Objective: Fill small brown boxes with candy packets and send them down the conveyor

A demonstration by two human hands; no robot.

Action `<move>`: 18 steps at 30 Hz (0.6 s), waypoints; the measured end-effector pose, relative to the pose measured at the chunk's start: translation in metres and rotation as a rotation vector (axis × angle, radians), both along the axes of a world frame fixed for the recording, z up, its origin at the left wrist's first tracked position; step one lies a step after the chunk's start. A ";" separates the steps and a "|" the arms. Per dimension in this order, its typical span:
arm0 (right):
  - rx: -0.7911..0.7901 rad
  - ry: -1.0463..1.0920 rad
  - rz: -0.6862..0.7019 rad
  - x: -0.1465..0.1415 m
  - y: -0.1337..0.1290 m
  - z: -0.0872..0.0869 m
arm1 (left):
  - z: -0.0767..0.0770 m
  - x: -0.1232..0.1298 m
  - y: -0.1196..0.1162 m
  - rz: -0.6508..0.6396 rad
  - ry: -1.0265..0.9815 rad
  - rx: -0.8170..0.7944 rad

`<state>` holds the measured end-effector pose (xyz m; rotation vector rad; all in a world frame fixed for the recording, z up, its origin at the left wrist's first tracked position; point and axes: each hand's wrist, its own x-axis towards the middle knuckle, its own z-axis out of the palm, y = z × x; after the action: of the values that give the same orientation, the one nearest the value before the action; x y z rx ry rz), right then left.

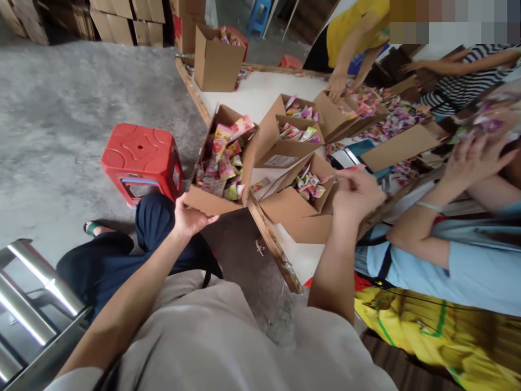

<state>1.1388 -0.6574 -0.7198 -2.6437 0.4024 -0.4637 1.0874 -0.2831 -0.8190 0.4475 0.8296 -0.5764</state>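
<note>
My left hand (190,217) grips the near lower corner of an open cardboard box (215,201) filled with small colourful packets (223,157). That box is tilted at the left edge of the white table (260,89). My right hand (356,193) is raised beside a second open box (297,217), which holds fewer packets (311,184). Its fingers are bent together near that box's right flap; whether anything small is between them cannot be made out. Behind these stand more open boxes (277,155) with packets inside.
A red stool (140,149) stands left of the table, and a metal roller frame (40,298) is at lower left. Another box (217,65) sits at the table's far corner. People in yellow (358,27), stripes (464,81) and light blue (480,260) work around heaped packets (399,117).
</note>
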 end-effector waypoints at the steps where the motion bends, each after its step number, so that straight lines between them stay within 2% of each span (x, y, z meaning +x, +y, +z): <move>1: 0.047 0.090 0.063 0.001 0.004 0.000 | 0.004 -0.003 0.012 -0.004 -0.037 0.019; 3: 0.098 0.256 0.178 0.000 0.016 0.006 | 0.014 -0.012 0.038 -0.004 -0.110 0.077; 6: 0.008 0.312 0.254 -0.005 0.047 0.025 | 0.039 -0.033 0.081 0.019 -0.186 0.262; 8: 0.028 0.268 0.315 -0.005 0.083 0.034 | 0.059 -0.054 0.111 0.069 -0.191 0.421; 9: 0.113 0.244 0.374 -0.004 0.108 0.035 | 0.069 -0.067 0.126 0.115 -0.181 0.489; 11: 0.395 0.237 0.583 -0.005 0.175 0.030 | 0.086 -0.100 0.154 0.239 -0.153 0.573; 14: 0.771 0.332 1.083 -0.030 0.305 0.026 | 0.100 -0.158 0.188 0.469 -0.104 0.635; 16: 0.844 0.386 1.416 -0.064 0.390 0.032 | 0.103 -0.195 0.203 0.654 -0.056 0.710; 18: 0.831 0.369 1.679 -0.101 0.460 0.040 | 0.102 -0.226 0.212 0.883 0.005 0.832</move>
<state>1.0377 -0.1975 -0.6795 -1.4273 -1.1951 0.6077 0.8619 -0.0707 -0.7172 0.7562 1.1475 0.6204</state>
